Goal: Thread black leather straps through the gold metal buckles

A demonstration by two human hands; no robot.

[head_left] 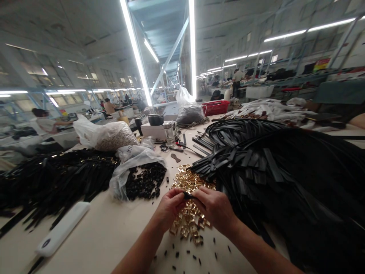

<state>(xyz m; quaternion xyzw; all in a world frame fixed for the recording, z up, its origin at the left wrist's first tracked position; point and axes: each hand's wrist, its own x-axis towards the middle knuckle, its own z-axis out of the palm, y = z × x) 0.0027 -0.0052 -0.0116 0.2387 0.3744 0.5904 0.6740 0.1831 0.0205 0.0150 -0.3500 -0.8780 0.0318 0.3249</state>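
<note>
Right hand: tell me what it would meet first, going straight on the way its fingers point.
Most likely the left hand, facing the right hand across the black piece held between them; gold metal pieces lie below, though depth is hard to judge.

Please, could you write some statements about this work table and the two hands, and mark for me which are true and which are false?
1. The left hand and right hand hold one dark strip between them. True.
2. The gold metal pieces are packed inside a bag. False: they lie loose in a heap on the table.
3. Small black loops lie at the mouth of an open plastic bag. True.
4. The long white device lies to the right of the right hand. False: it lies to the left of the left hand.
5. A red basket stands farther back than the gold metal pieces. True.
</note>
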